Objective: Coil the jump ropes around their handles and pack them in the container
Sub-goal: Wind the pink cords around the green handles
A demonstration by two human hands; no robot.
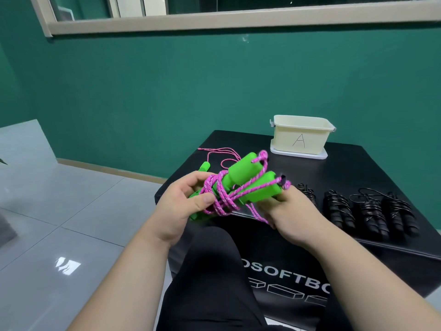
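Two green handles (248,181) of a jump rope lie side by side in front of me, with pink rope (220,195) wound around their lower ends. My left hand (183,201) grips the bundle at the wrapped end. My right hand (288,211) holds the far end of the handles and a strand of the pink rope. A cream container marked "A" (301,134) stands on its lid at the back of the black box. Another green-handled jump rope (205,166) with loose pink rope (223,154) lies behind my hands.
Several black jump ropes (365,211), coiled around their handles, lie in a row on the black padded box (358,173) at the right. Grey tiled floor (71,211) is on the left, a green wall behind. My dark-clothed leg is below.
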